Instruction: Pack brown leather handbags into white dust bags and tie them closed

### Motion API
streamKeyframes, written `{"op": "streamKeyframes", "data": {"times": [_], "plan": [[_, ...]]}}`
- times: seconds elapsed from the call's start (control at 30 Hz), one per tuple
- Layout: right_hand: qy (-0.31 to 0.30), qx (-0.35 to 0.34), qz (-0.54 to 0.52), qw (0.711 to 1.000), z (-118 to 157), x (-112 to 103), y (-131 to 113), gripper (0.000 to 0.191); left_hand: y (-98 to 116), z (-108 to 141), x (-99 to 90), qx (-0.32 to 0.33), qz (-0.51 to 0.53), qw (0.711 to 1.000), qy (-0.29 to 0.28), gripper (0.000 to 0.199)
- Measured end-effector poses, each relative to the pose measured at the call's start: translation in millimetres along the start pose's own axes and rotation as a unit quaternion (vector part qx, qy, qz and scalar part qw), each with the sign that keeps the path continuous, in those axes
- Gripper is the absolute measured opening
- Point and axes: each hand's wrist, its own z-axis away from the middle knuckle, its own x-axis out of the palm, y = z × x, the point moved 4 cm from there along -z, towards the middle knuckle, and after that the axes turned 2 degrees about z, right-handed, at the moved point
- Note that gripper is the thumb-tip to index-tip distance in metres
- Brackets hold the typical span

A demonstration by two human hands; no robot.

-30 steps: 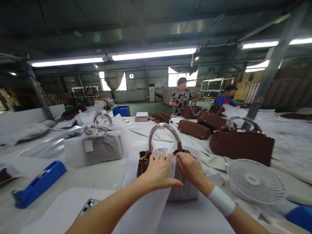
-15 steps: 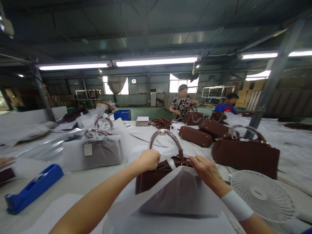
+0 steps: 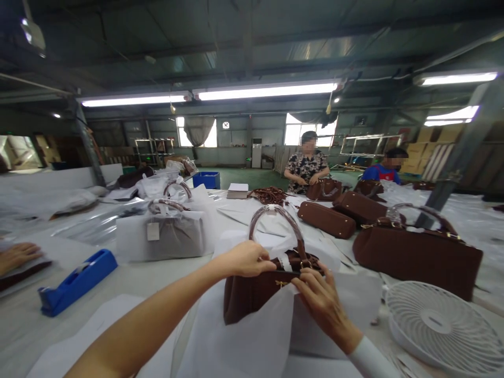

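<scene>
Fingers of the left hand [image 3: 248, 258] curl narrow on the top edge of the brown handbag [image 3: 248, 294], upright on the tabletop [image 3: 145, 275]; those of the right hand [image 3: 325, 304] pinch white wrapping paper [image 3: 263, 336] against its front, beside a gold dragonfly-shaped emblem [image 3: 281, 284]. The white fan [image 3: 437, 321] bears a hub mark too small to read. Farther off, a wrapped handbag [image 3: 183, 239] carries a white hang tag [image 3: 153, 231], any print illegible.

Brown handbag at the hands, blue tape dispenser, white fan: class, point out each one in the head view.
Brown handbag at the hands [image 3: 249, 294]: head view, on its bare front panel.
Blue tape dispenser [image 3: 81, 283]: head view, on its body.
White fan [image 3: 437, 321]: head view, on its hub.
</scene>
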Motion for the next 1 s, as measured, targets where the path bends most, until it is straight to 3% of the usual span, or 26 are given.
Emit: {"op": "streamKeyframes", "data": {"times": [0.07,0.1,0.17,0.2,0.27,0.33,0.43,0.6,0.7,0.77,0.9,1.0], "plan": [[-0.004,-0.004,-0.019,1.000,-6.1,2.8,1.6,0.022,18.3,18.7,0.5,0.016,-0.032,0.999,0.034,0.050],[-0.004,-0.003,-0.026,1.000,-9.0,3.5,1.8,0.022,29.0,30.2,4.7,0.026,-0.056,0.996,0.063,0.065],[-0.007,0.002,-0.032,0.999,-14.4,5.1,1.9,0.023,50.0,54.8,24.7,0.059,-0.102,0.987,0.113,0.103],[-0.010,0.003,-0.032,0.999,-17.0,6.1,2.2,0.025,57.6,65.8,40.7,0.075,-0.117,0.983,0.120,0.111],[-0.022,0.005,-0.028,0.999,-22.0,8.8,3.9,0.029,65.7,82.2,78.8,0.124,-0.161,0.973,0.110,0.109],[-0.039,0.008,-0.015,0.999,-26.8,11.7,7.2,0.032,60.4,89.7,110.9,0.137,-0.200,0.963,0.120,0.107],[-0.054,0.007,0.001,0.999,-32.0,14.3,12.2,0.031,45.9,89.0,132.1,0.157,-0.224,0.950,0.148,0.092],[-0.052,-0.008,0.000,0.999,-35.8,17.4,11.9,0.032,47.7,75.5,122.5,0.154,-0.220,0.951,0.152,0.069],[-0.050,0.002,0.011,0.999,-37.2,18.3,7.7,0.033,60.5,63.0,125.7,0.135,-0.208,0.964,0.100,0.070],[-0.053,0.009,0.018,0.998,-38.1,17.6,5.1,0.034,63.2,55.9,127.9,0.082,-0.208,0.973,0.053,0.069],[-0.056,0.018,0.015,0.998,-39.2,12.3,5.1,0.034,50.3,59.4,113.1,-0.037,-0.214,0.976,-0.012,0.055],[-0.064,0.023,-0.012,0.998,-39.0,7.5,9.4,0.030,33.4,75.0,93.2,-0.042,-0.179,0.982,-0.046,0.028]]}}
